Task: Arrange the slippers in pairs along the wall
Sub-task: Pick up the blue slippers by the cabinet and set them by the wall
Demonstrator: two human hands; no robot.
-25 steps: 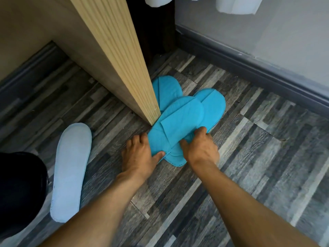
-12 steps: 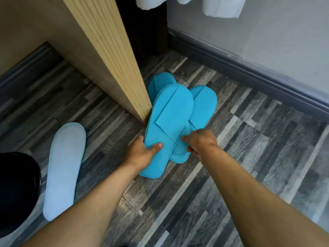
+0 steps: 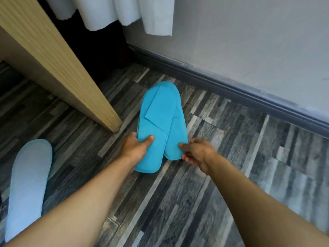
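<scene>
Two turquoise slippers overlap on the wood-pattern floor, toes toward the grey wall [image 3: 249, 41]. The upper slipper [image 3: 156, 122] lies on top at the left; my left hand [image 3: 135, 148] grips its heel part, thumb on top. The lower slipper [image 3: 178, 138] shows at the right, and my right hand [image 3: 197, 154] pinches its heel edge. A pale white slipper [image 3: 28, 179] lies sole up at the far left. A third turquoise slipper seen earlier is not visible.
A light wooden panel [image 3: 58, 63] slants down to the floor just left of the slippers. The dark skirting board [image 3: 231, 90] runs along the wall at the right. White cloth [image 3: 124, 11] hangs at the top.
Both hands have drawn the two turquoise slippers away from the panel's corner toward the right, and they now lie more lengthwise and aligned. The third turquoise slipper is out of sight.
</scene>
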